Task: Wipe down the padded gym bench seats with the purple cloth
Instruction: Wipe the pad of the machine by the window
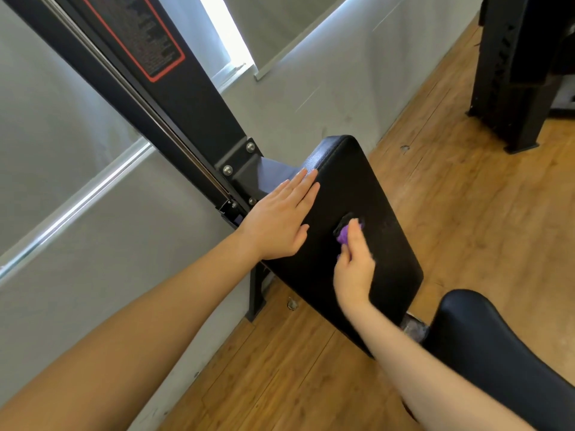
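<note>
Closest to you, your right hand [354,269] is squeezing the purple cloth [346,235] and pressing it on the middle of the black seat [382,194], so it is rubbing the pad clean. A bit farther, your left hand [277,219] is lying flat with straight fingers on the seat's left edge, likely steadying you. Behind it, the black post [174,98] is holding the seat up.

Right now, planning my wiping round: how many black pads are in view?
2: a flat pad under both hands, and a rounded pad at lower right. Others may lie outside the view.
</note>
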{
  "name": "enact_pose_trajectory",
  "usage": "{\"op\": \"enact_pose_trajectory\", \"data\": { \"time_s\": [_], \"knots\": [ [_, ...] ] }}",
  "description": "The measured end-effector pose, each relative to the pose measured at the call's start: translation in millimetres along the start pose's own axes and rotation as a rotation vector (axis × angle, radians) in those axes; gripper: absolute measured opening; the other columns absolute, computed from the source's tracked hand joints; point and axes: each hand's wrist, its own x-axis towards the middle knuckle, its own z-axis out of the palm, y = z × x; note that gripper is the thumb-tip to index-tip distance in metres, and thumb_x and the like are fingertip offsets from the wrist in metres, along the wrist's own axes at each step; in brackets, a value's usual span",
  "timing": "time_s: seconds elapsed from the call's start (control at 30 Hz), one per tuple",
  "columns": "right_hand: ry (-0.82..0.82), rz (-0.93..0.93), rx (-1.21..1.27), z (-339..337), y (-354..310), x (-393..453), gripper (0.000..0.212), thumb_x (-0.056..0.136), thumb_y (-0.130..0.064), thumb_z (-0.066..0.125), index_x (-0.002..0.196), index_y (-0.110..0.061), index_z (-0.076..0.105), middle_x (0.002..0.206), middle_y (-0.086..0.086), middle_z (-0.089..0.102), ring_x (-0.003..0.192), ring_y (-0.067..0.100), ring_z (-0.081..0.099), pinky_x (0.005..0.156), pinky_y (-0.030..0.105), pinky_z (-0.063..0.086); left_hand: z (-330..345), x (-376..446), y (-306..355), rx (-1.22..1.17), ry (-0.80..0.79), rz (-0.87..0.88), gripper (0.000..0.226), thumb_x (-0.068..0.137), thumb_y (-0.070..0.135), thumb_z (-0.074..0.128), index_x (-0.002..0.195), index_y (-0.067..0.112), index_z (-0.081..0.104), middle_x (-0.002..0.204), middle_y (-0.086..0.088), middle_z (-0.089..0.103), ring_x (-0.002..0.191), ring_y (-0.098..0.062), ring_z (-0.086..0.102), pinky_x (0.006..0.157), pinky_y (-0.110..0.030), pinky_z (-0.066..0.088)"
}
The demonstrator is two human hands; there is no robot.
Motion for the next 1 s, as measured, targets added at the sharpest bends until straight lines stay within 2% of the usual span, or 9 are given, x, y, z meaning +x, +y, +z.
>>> {"op": "enact_pose_trajectory", "data": {
  "time_s": [0.13, 0.23, 0.3, 0.4, 0.5, 0.63, 0.8, 0.87, 1.0],
  "knots": [
    [-0.183, -0.097, 0.014, -3, 4, -62, 0.060, 0.089, 0.005, 0.052, 0.138, -0.021, 0.030, 0.139, -0.007, 0.045, 0.133, 0.005, 0.036, 0.113, 0.031, 0.029, -1, 0, 1, 0.009, 0.004, -0.012, 0.071, 0.098, 0.035, 0.037, 0.152, 0.009, 0.000, 0.160, -0.012, -0.007, 0.147, -0.023, -0.010, 0.117, -0.033, -0.006],
    [-0.266, -0.158, -0.033, -15, 12, -59, 0.061, 0.089, 0.008, 0.051, 0.137, -0.023, 0.031, 0.142, -0.013, 0.034, 0.136, -0.001, 0.026, 0.113, 0.034, 0.028, -1, -1, 2, 0.020, -0.001, -0.015, 0.070, 0.098, 0.035, 0.036, 0.152, 0.008, 0.000, 0.160, -0.012, -0.007, 0.147, -0.023, -0.010, 0.117, -0.033, -0.006],
    [-0.289, -0.366, -0.120, -20, 10, -53, 0.064, 0.083, 0.013, 0.056, 0.135, -0.018, 0.037, 0.141, -0.008, 0.038, 0.134, 0.002, 0.028, 0.111, 0.035, 0.029, 1, -1, 2, 0.013, -0.009, -0.019, 0.070, 0.098, 0.035, 0.035, 0.152, 0.009, -0.001, 0.160, -0.011, -0.008, 0.147, -0.023, -0.010, 0.118, -0.033, -0.005],
    [-0.436, -0.756, -0.262, -14, 1, -51, 0.077, 0.068, 0.018, 0.069, 0.135, -0.011, 0.043, 0.137, 0.006, 0.048, 0.130, 0.020, 0.041, 0.106, 0.041, 0.033, 2, 0, 1, 0.000, 0.002, -0.017, 0.070, 0.098, 0.035, 0.036, 0.152, 0.009, -0.001, 0.160, -0.011, -0.008, 0.147, -0.022, -0.010, 0.120, -0.034, -0.002],
    [-0.511, -0.951, -0.360, -15, 16, -36, 0.085, 0.063, 0.015, 0.075, 0.134, -0.013, 0.039, 0.137, 0.010, 0.048, 0.129, 0.024, 0.042, 0.103, 0.044, 0.036, 2, -1, 1, -0.007, 0.011, -0.021, 0.070, 0.098, 0.034, 0.036, 0.152, 0.008, 0.001, 0.160, -0.011, -0.007, 0.147, -0.023, -0.010, 0.118, -0.033, -0.003],
    [-0.609, -0.879, -0.476, -40, 46, -16, 0.092, 0.067, 0.013, 0.074, 0.141, -0.016, 0.029, 0.143, 0.004, 0.038, 0.137, 0.016, 0.030, 0.108, 0.041, 0.030, 2, -1, 1, 0.003, 0.012, -0.015, 0.069, 0.098, 0.034, 0.036, 0.152, 0.008, 0.002, 0.160, -0.012, -0.005, 0.147, -0.024, -0.008, 0.117, -0.033, -0.004],
    [-0.620, -0.794, -0.467, -51, 45, -10, 0.088, 0.059, 0.019, 0.074, 0.135, -0.011, 0.042, 0.138, 0.008, 0.048, 0.132, 0.021, 0.036, 0.102, 0.043, 0.037, 1, -1, 2, -0.004, 0.020, -0.023, 0.069, 0.098, 0.033, 0.037, 0.152, 0.008, 0.004, 0.160, -0.012, -0.004, 0.148, -0.023, -0.007, 0.117, -0.033, -0.003],
    [-0.640, -0.860, -0.441, -51, 37, -10, 0.086, 0.058, 0.019, 0.075, 0.133, -0.010, 0.045, 0.136, 0.010, 0.051, 0.131, 0.023, 0.038, 0.101, 0.043, 0.038, 0, -1, 3, 0.007, 0.003, -0.037, 0.068, 0.098, 0.033, 0.036, 0.152, 0.009, 0.002, 0.160, -0.011, -0.005, 0.147, -0.023, -0.008, 0.118, -0.033, -0.002],
    [-0.754, -1.150, -0.466, -39, 19, -5, 0.075, 0.058, 0.007, 0.081, 0.126, -0.011, 0.056, 0.132, 0.009, 0.055, 0.126, 0.025, 0.047, 0.104, 0.040, 0.035, 0, -1, 6, 0.021, -0.018, -0.073, 0.067, 0.099, 0.033, 0.034, 0.152, 0.010, 0.000, 0.160, -0.010, -0.005, 0.147, -0.023, -0.007, 0.120, -0.035, 0.000]
  ]
}}
